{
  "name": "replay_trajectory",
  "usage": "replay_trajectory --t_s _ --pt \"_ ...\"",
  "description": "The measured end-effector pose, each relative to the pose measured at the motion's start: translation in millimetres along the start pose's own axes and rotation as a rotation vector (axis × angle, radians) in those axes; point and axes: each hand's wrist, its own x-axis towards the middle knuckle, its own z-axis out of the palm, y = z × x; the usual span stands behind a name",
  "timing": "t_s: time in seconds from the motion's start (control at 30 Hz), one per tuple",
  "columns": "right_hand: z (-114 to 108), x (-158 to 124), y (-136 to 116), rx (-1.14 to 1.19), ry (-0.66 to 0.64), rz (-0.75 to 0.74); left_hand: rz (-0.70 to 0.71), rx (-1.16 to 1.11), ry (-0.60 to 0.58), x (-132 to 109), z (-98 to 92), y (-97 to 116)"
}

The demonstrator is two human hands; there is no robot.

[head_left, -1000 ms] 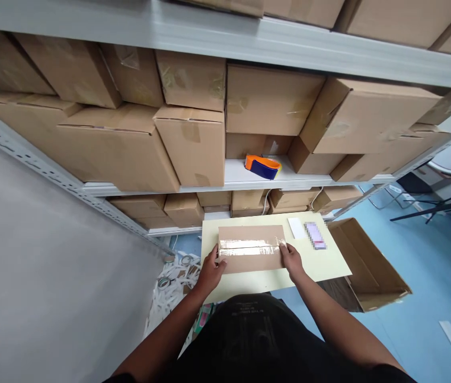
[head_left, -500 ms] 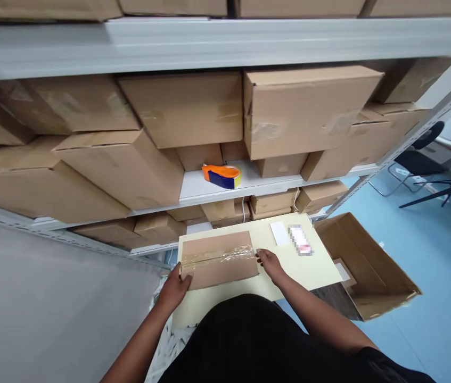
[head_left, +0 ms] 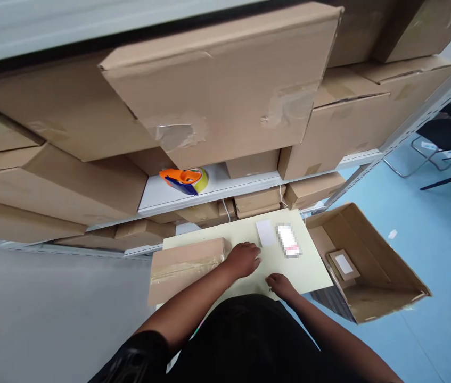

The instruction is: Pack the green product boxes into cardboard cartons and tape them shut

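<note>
A flat cardboard box with clear tape along its middle lies at the left of the pale yellow table. My left forearm crosses in front of its right end. My left hand is past the box, over the table, fingers loosely bent and apart, nothing seen in them. Just beyond its fingertips is a white paper slip, with a pixelated phone-like item to the right. Close to my body, my right hand hovers at the table's front with curled fingers, no object visible in it.
An orange and blue tape dispenser rests on the shelf among cardboard boxes. One large box juts out above it. Right of the table stands an open carton holding a small labelled box. A black chair is farther right.
My left hand has left the box's left edge and moved right across the table. My right hand has drawn back from the box's right end. The box sits farther left; the view has shifted.
</note>
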Motion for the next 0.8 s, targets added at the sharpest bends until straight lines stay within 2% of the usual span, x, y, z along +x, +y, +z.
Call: replay_trajectory --t_s 0.1,0.3,0.6,0.8 --pt "-13.5 -1.2 6.4 -0.022 -0.008 -0.020 -0.020 0.088 -0.090 32.4 13.4 5.6" --pt "-31.8 -4.3 18.0 -0.035 0.013 -0.011 -0.106 0.151 -0.183 56.2 34.8 1.5" --pt "-38.8 -13.9 21.4 -0.058 -0.002 0.010 -0.145 0.147 -0.210 129.4 74.1 -14.4" --pt "-47.5 -22.9 26.2 -0.006 0.026 0.032 -0.117 0.146 -0.225 142.6 86.8 -24.6"
